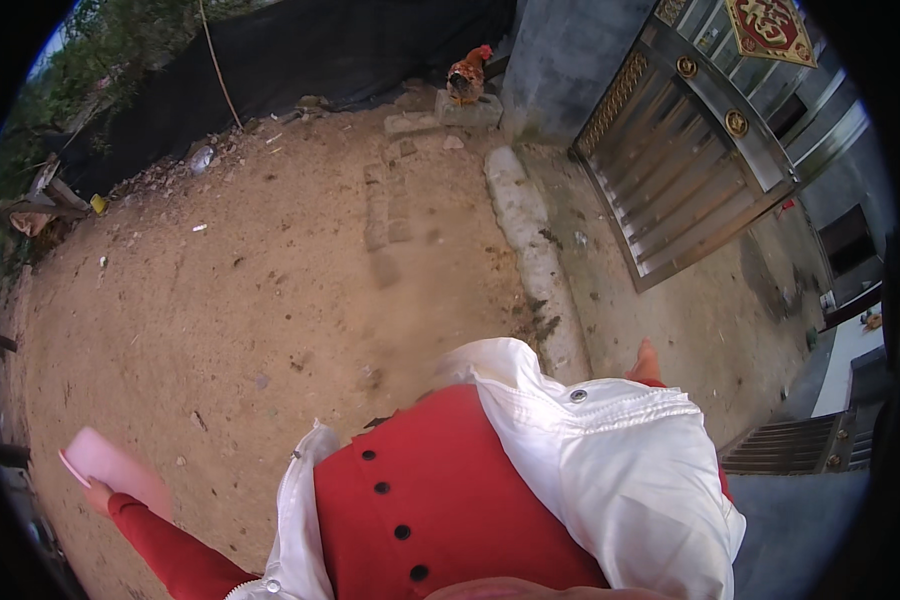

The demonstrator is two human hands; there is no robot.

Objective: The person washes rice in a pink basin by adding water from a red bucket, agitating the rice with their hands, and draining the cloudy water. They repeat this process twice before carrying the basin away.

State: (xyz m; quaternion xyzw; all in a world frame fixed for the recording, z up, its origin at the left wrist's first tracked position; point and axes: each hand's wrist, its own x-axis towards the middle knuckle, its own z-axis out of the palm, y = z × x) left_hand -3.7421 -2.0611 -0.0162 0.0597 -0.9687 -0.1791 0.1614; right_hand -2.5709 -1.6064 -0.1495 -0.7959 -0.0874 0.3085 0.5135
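At the lower left, my left hand (99,495) grips the rim of a pink plastic container (124,469), which is blurred and held out to the side above the dirt ground (195,322). Its inside is hidden from this angle. My right hand (644,363) shows only in part past the white vest (622,450), over the concrete strip by the gate. I see nothing held in it, but most of its fingers are hidden. Red sleeves cover both arms.
A chicken (466,75) stands on a concrete block (468,109) by the grey wall (555,67). A metal gate (667,150) stands ajar at right. A low concrete kerb (529,247) divides dirt from paving. Black sheeting (307,52) lines the far side, with litter along its foot.
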